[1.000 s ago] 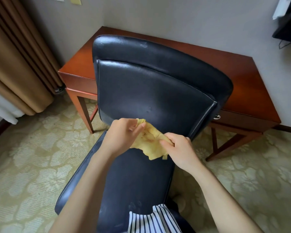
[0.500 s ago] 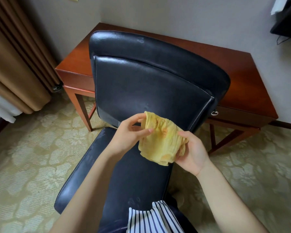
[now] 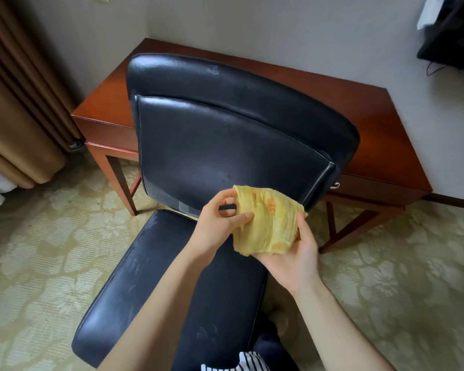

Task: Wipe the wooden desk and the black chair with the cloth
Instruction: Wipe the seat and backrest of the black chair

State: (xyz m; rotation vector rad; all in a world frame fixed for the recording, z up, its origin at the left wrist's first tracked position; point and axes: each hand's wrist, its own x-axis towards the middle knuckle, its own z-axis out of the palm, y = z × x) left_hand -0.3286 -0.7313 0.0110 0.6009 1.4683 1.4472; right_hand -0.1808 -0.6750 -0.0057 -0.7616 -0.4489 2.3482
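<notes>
Since a second ago the yellow cloth (image 3: 268, 223) has been drawn out from a crumpled wad into a broader pad. It is held in the air over the black chair (image 3: 225, 135), touching neither the chair nor the wooden table (image 3: 373, 124) behind. The left hand (image 3: 217, 226) pinches its left edge; the right hand (image 3: 292, 255) cups it from below, fingers curled round its side. This looks like refolding between wipes. Next, the pad probably needs pressing flat onto the leather.

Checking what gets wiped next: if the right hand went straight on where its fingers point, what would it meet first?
The right hand would likely meet the black chair's backrest first; depth is unclear.
</notes>
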